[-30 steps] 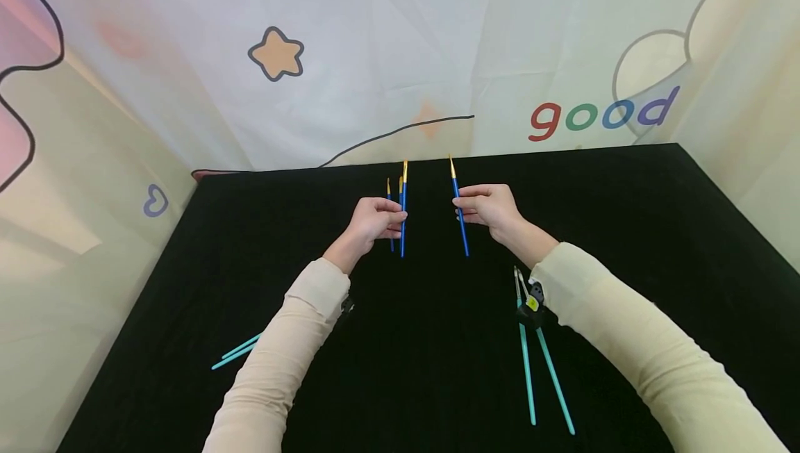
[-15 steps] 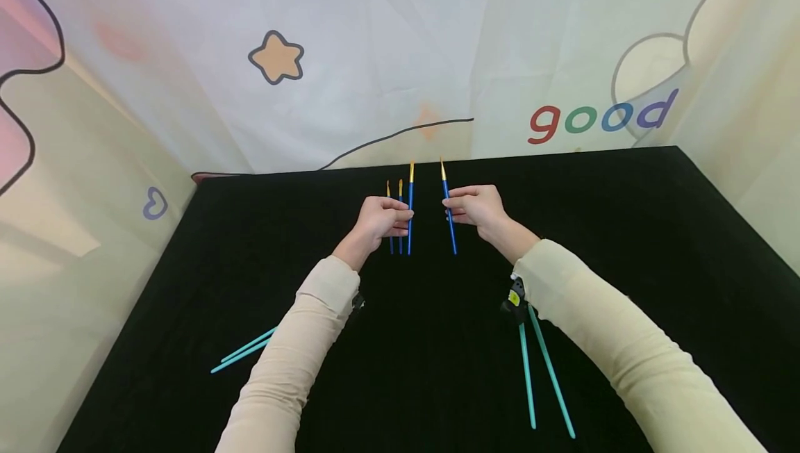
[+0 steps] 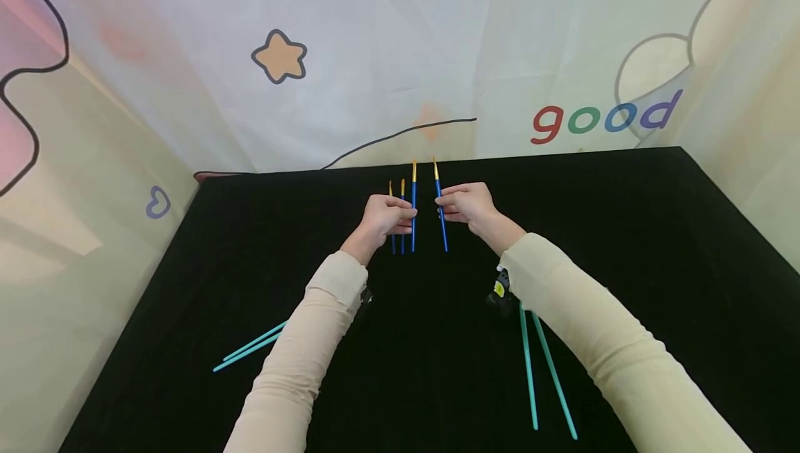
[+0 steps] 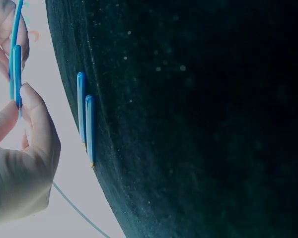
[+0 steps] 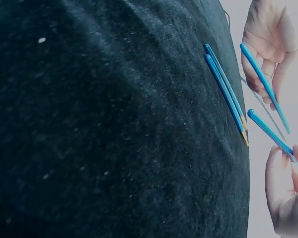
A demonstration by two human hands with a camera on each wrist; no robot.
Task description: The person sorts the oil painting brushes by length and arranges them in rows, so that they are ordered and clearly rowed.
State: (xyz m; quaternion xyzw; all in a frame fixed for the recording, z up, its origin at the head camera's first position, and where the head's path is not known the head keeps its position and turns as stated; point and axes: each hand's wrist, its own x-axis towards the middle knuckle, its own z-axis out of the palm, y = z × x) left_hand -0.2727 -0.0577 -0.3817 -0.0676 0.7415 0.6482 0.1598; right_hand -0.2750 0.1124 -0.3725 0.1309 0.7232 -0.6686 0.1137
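Observation:
My left hand [image 3: 382,218] pinches a blue paintbrush [image 3: 414,189] with a gold ferrule, held roughly upright above the black cloth. Across a narrow gap, my right hand [image 3: 471,206] pinches a second blue paintbrush [image 3: 444,234], its bristle end up and leaning slightly left. Two smaller blue paintbrushes lie side by side on the cloth beyond my left hand, partly covered by it in the head view; the left wrist view shows both, a left one [image 4: 81,106] and a right one [image 4: 90,126]. In the right wrist view both held brushes have their blue handle ends toward the camera.
A black cloth [image 3: 400,369] covers the table. Two turquoise-handled brushes [image 3: 253,347] lie partly under the left forearm, and two more turquoise handles [image 3: 555,380] lie near the right forearm. A printed curtain [image 3: 375,57] stands behind the table's far edge.
The right hand has moved left with its paintbrush, and the left hand has shifted slightly right with its own. The gap between the held brushes has narrowed. The lying brushes stay put.

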